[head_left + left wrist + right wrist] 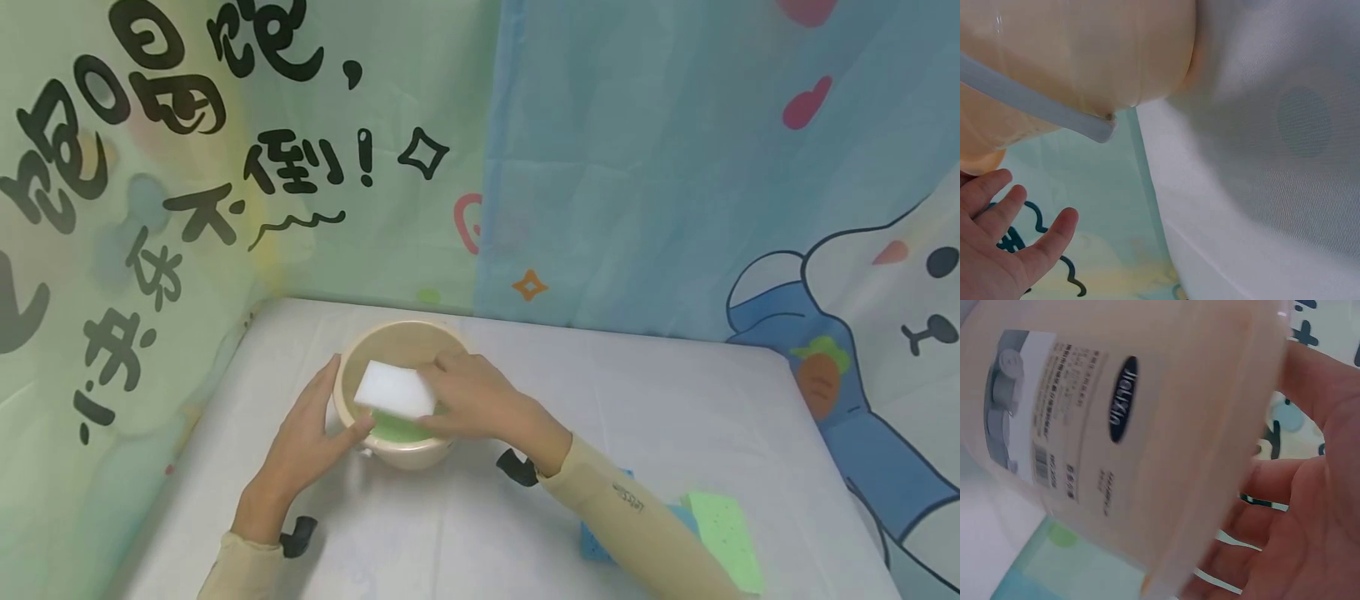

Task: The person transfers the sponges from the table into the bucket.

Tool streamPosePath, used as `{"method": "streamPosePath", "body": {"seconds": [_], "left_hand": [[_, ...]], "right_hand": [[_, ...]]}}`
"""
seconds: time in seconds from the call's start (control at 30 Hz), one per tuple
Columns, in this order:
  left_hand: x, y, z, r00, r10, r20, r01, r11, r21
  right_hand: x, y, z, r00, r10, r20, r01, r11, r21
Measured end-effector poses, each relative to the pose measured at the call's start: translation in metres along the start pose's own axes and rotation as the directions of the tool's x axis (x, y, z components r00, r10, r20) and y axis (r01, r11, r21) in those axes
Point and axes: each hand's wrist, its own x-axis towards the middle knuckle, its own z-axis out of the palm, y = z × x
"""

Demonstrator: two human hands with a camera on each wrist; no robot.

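Note:
A cream-coloured bucket (411,456) stands on the white-covered table, its mouth facing up. My right hand (472,396) reaches over the rim and pinches a white sponge block (395,390) inside the mouth. Below this block, something light green (397,429) shows in the bucket. My left hand (309,437) rests against the bucket's left side, thumb at the rim and fingers fairly straight. The left wrist view shows the splayed fingers (1054,240) beside the bucket and its grey handle (1035,97). In the right wrist view, the labelled bucket wall (1166,425) hides the sponge.
A light green sponge (723,537) and blue sponge material (596,537) lie at the table's front right, partly under my right sleeve. Printed cloth (637,167) hangs behind and to the left of the table (525,542). Dark wrist straps (517,468) stick out from both wrists.

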Motion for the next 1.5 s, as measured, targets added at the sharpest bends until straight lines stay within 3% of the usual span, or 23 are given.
{"method": "streamPosePath", "body": {"seconds": [0.37, 0.5, 0.63, 0.83, 1.07, 1.3, 1.5], "left_hand": [[0.001, -0.001, 0.001, 1.0, 0.002, 0.002, -0.002, 1.0, -0.005], [0.001, -0.002, 0.001, 1.0, -0.01, 0.006, 0.01, 1.0, -0.002], [0.001, 0.0, 0.001, 1.0, -0.003, 0.005, 0.003, 1.0, -0.004], [0.001, 0.001, 0.002, 1.0, -0.005, 0.011, 0.005, 1.0, -0.003], [-0.001, 0.003, 0.0, 0.999, -0.032, 0.011, 0.032, 0.999, -0.003], [-0.003, 0.002, 0.0, 0.999, -0.04, 0.013, 0.04, 0.999, 0.004], [-0.002, 0.002, 0.001, 0.999, -0.039, 0.015, 0.039, 0.999, -0.001]], "right_hand": [[0.014, -0.002, 0.007, 0.987, 0.039, 0.158, -0.026, 0.997, -0.079], [0.013, -0.001, 0.004, 0.988, 0.029, 0.149, -0.019, 0.998, -0.067], [0.005, 0.004, -0.004, 0.996, 0.022, 0.083, -0.019, 0.999, -0.03], [-0.024, 0.012, -0.018, 0.998, 0.039, -0.055, -0.036, 0.998, 0.047], [-0.067, 0.019, -0.025, 0.981, 0.036, -0.19, -0.037, 0.999, -0.002], [-0.11, 0.036, -0.02, 0.962, 0.115, -0.246, -0.122, 0.992, -0.015], [-0.146, 0.048, -0.017, 0.938, 0.222, -0.266, -0.221, 0.975, 0.032]]}}
